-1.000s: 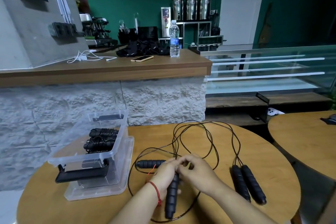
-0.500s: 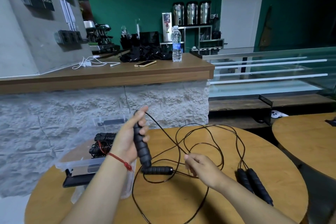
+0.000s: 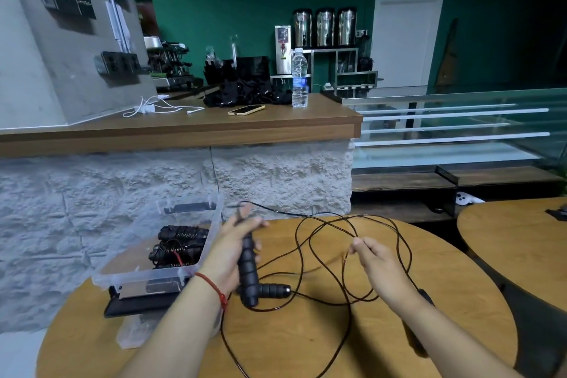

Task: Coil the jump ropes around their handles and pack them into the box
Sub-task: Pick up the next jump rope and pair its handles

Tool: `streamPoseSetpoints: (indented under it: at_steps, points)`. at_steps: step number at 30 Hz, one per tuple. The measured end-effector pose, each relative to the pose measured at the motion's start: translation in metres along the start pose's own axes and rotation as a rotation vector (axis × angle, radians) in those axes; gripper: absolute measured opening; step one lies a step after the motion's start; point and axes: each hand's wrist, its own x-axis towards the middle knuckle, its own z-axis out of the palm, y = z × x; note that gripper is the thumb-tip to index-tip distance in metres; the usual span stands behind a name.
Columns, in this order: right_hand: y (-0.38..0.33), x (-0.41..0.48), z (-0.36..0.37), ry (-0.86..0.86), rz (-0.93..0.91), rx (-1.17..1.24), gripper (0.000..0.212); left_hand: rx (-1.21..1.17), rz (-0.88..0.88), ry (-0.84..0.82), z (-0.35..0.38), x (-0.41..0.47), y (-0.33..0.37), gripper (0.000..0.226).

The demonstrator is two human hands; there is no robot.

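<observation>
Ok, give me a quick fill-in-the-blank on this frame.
The left hand grips a black ____.
The right hand pinches the loose ____.
The clear ____ holds coiled ropes.
Missing words: handle; rope; box.

The right forearm covered most of the spare handles, leaving me only dark ends above and below it. Motion smeared the left hand, so how its fingers lay on the upright handle was unreadable. Whether the right hand pinched the cord I could not tell. One loop ran off the bottom edge.
</observation>
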Motion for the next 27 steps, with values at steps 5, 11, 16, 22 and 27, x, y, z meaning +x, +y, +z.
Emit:
streamPoseSetpoints:
  at_steps: [5, 11, 16, 22, 27]
  points:
    - [-0.047, 0.000, 0.030, -0.150, -0.204, 0.008, 0.031, 0.285, -0.156, -0.152, 0.053, -0.022, -0.038, 0.040]
    - [-0.062, -0.011, 0.045, -0.278, -0.304, -0.220, 0.035, 0.173, -0.244, -0.029, 0.075, -0.023, -0.052, 0.044]
    - [-0.062, -0.012, 0.040, -0.350, -0.329, -0.154, 0.036, 0.060, -0.222, -0.096, 0.074, -0.024, -0.048, 0.036]
    - [-0.026, -0.014, 0.007, -0.355, -0.141, -0.130, 0.050, -0.329, -0.169, 0.006, 0.031, 0.006, 0.011, 0.034]
    - [0.010, -0.019, -0.039, -0.307, -0.026, -0.188, 0.048, -0.460, -0.027, 0.136, -0.042, 0.031, 0.062, 0.038]
